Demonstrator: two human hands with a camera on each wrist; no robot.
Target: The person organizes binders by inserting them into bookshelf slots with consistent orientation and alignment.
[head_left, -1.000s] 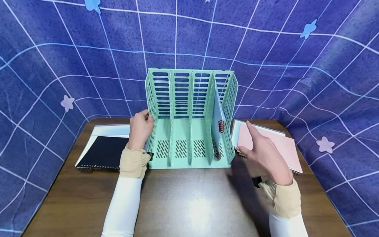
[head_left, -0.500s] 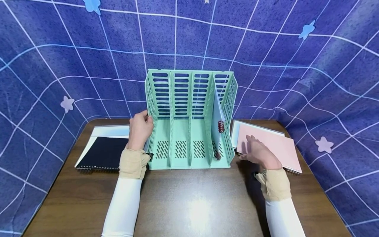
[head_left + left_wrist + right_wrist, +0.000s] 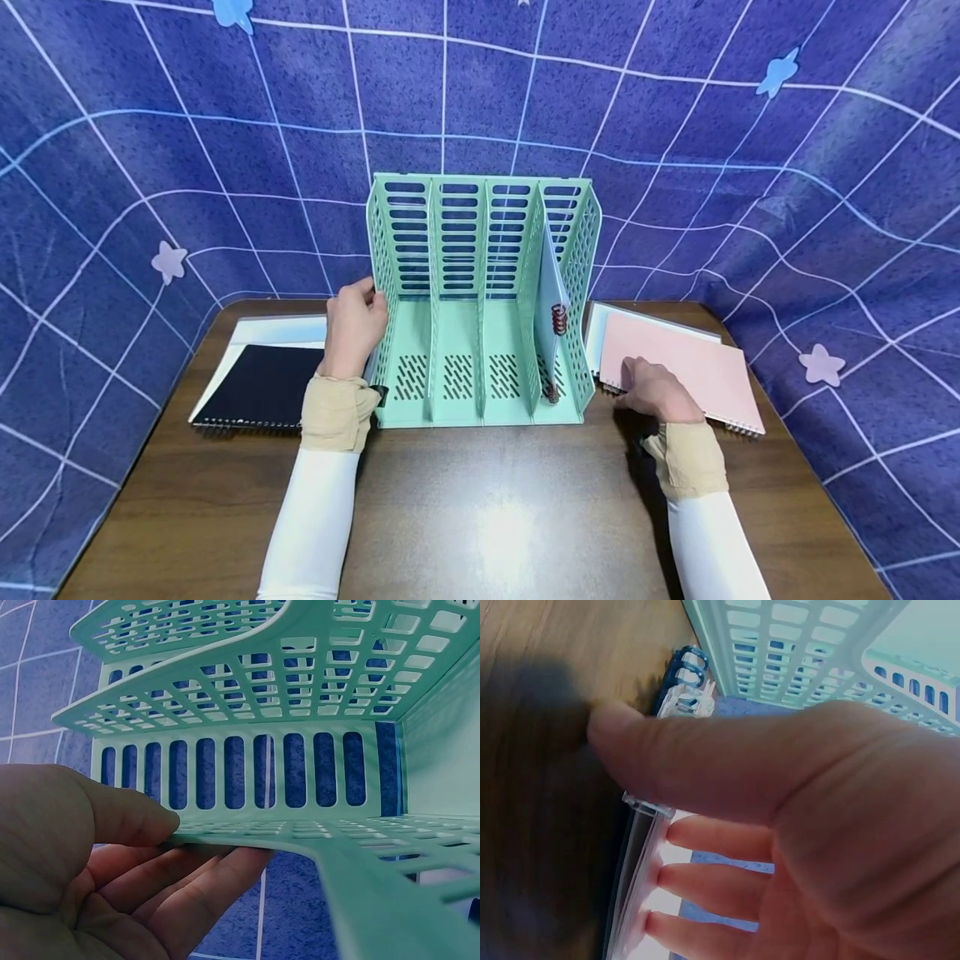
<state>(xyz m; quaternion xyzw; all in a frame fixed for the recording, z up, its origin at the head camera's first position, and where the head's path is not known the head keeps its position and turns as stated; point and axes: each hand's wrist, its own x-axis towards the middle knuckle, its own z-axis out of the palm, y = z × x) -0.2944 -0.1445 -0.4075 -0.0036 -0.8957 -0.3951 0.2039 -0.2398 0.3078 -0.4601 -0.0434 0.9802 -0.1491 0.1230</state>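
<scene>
A hand could pass from the front or above into the three left compartments of the mint-green perforated plastic rack point(image 3: 457, 329); thin dividers part them and a slotted panel bounds the back. In the rightmost compartment, a light-blue notebook with a red spiral point(image 3: 551, 287) stands in the way. The left grip point(image 3: 356, 323) takes up room at the rack's left wall. The pink wire-bound notebook point(image 3: 697, 367), with the right grip point(image 3: 658, 390) at its near edge, obstructs the right side. Room lies across the brown wooden bench point(image 3: 450, 475) between the white-sleeved forearms point(image 3: 311, 525).
</scene>
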